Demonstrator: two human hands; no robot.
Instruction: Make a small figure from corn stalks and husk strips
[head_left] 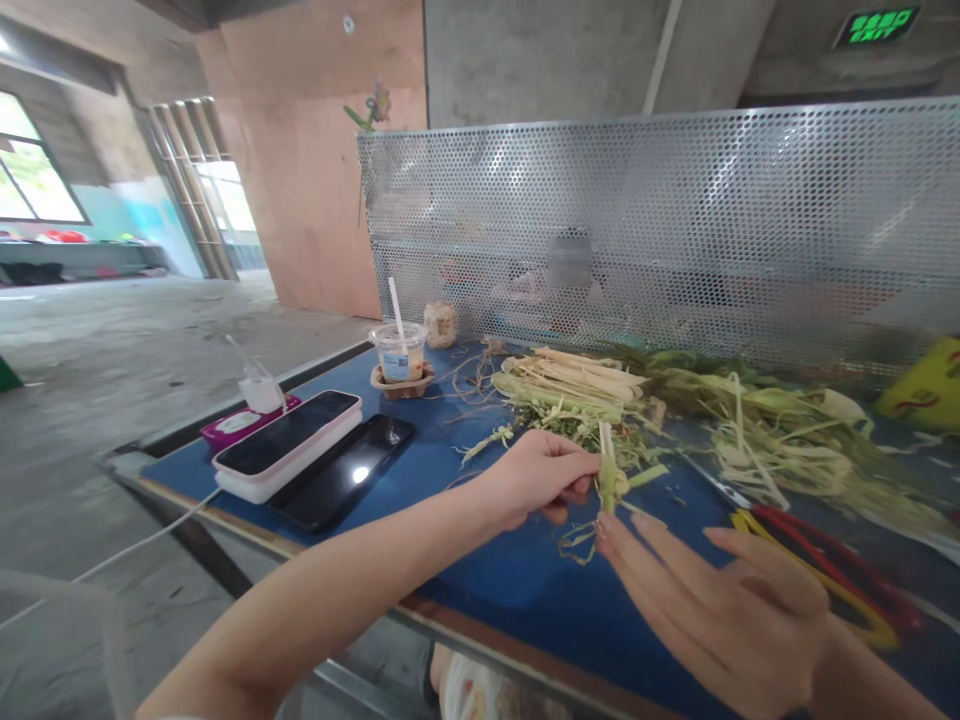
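Observation:
Pinched upright in the fingers of my left hand [551, 468] is a small pale-green bundle of corn husk [609, 475], with thin strands trailing below it. My right hand [720, 595] has its fingers stretched out and apart. Its fingertips are close to the bundle's lower end; whether they touch it I cannot tell. Just behind my left hand lies a pile of pale and green husk strips [570, 385] with small leafy sprigs. Scissors [821, 560] with red and yellow handles rest on the blue tabletop [517, 610], partly hidden by my right hand.
More loose husks [787, 440] lie to the right. On the left are a black phone [345, 470], a phone in a white case [289, 440], a purple box [232, 425] and a drink cup [400, 352] with a straw. A perforated metal panel [637, 220] stands along the back.

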